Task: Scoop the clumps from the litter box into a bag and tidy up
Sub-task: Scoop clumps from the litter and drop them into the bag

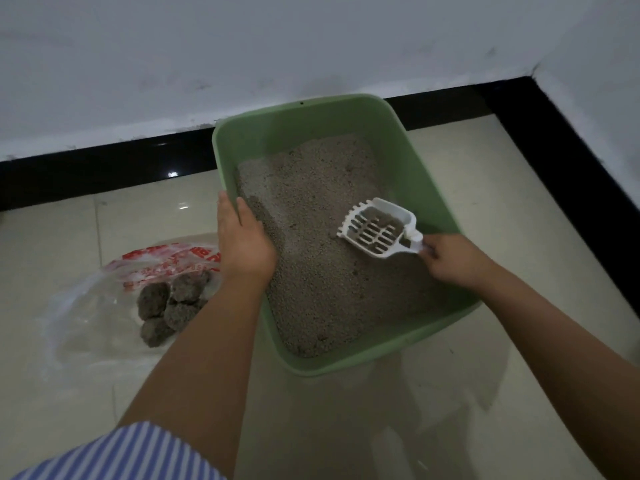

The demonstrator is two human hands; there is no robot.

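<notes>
A green litter box [408, 157] stands on the tiled floor against the wall, filled with grey litter [322, 271]. My left hand [244, 240] grips its left rim, thumb inside the box. My right hand [450, 259] holds the handle of a white slotted scoop [375, 228], which hovers over the litter with a little grey litter lying in it. To the left on the floor lies a clear plastic bag [86, 306] with red print, holding several dark grey clumps [173, 306].
A white wall [242, 64] with a black skirting strip [104, 164] runs behind the box and turns a corner at the right. Glossy beige floor tiles [485, 393] surround the box. A blue-and-white striped sleeve [131, 455] shows at the bottom left.
</notes>
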